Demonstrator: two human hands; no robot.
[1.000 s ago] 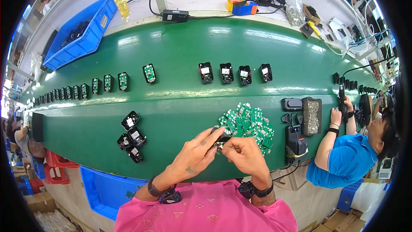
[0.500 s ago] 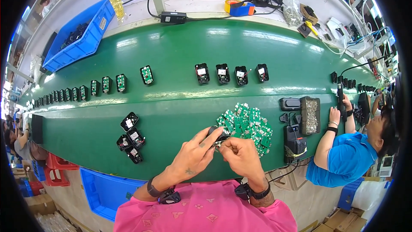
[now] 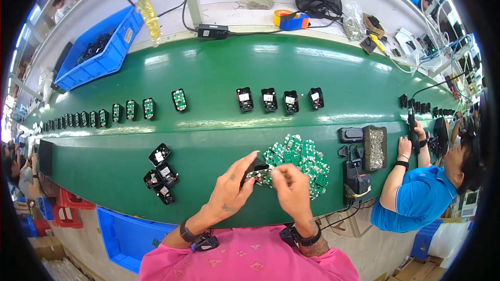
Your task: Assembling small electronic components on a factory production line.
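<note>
My left hand (image 3: 229, 190) is closed round a small black plastic housing (image 3: 253, 168), held just above the bench. A green circuit board (image 3: 259, 175) sits tilted at the housing's open side, near my left thumb. The fingers of my right hand (image 3: 292, 187) are pinched at the board's right end; its fingertips partly hide that edge. Right behind my hands spreads a heap of loose green circuit boards (image 3: 304, 158). To the left lie several open black housings (image 3: 166, 173) with white parts and wires inside.
More open housings (image 3: 269, 100) stand farther back. A long row of housings with boards (image 3: 149, 108) runs left. Blue bins stand at back left (image 3: 99, 54) and below the bench (image 3: 122, 234). A tray of small metal parts (image 3: 374, 148) lies right, near a co-worker in blue (image 3: 416, 192).
The circuit board, mostly hidden before, now shows at the housing's near side. My hands have shifted slightly left, and my right fingers have moved a little apart from my left hand.
</note>
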